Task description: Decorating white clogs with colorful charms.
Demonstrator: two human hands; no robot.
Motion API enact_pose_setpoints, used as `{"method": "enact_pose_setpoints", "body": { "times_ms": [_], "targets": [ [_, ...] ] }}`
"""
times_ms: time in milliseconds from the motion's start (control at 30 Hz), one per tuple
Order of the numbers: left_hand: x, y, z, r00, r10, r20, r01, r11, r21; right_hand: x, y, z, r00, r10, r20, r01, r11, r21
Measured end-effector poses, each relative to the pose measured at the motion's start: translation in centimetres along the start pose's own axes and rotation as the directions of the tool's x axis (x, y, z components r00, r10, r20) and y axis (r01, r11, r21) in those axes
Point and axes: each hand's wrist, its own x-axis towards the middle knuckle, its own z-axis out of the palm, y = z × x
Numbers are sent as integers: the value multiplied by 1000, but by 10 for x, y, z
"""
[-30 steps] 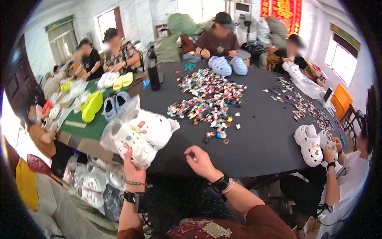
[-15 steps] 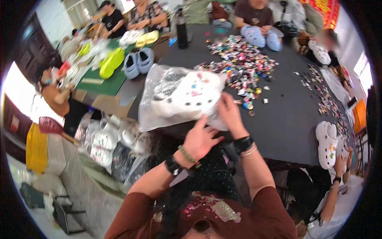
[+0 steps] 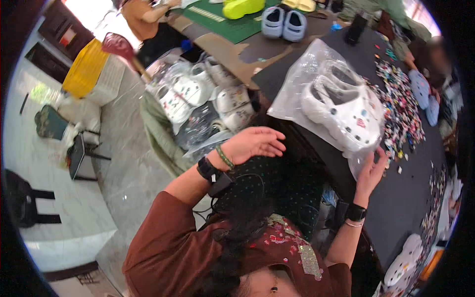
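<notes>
- Clear plastic bag (image 3: 302, 84): lies on the dark worktop (image 3: 405, 208) at its near corner, close to both edges. It holds white clogs (image 3: 346, 111) fitted with small coloured charms; the film is wrinkled and glossy.
- Right hand (image 3: 371, 171): at 5 o'clock of the bag, fingers spread and raised, fingertips touching the loose film at the bag's lower end. No closed grip.
- Left hand (image 3: 255, 143): at 8 o'clock of the bag, off the worktop edge, open with fingers extended, holding nothing.
- Open room: bare worktop lies at 5 o'clock of the bag; scattered charms (image 3: 401, 109) crowd the 3 o'clock side.
- Bagged white clogs (image 3: 208, 99) are piled on the floor at 9 o'clock.
- Hidden: charm details are too small to resolve; white clogs (image 3: 403, 260) at the lower rim are cut off.
</notes>
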Motion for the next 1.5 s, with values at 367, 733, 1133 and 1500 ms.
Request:
{"method": "enact_pose_setpoints", "body": {
  "times_ms": [367, 733, 1133, 1500],
  "targets": [
    [46, 73, 4, 528, 844, -98, -324, 307, 895, 6, -18, 3, 986, 106, 125, -85, 983, -166],
    [133, 101, 22, 874, 383, -300, 21, 585, 810, 13, -24, -16, 961, 145, 236, -141, 989, -34],
    [26, 61, 76, 860, 410, 304, -461, 880, 118, 82, 4, -12, 991, -91, 101, 113, 963, -246],
    [75, 62, 58, 594, 690, 414, -484, -103, 869, 105, 14, -32, 938, -22, 346, 100, 972, -211]
  ]
}}
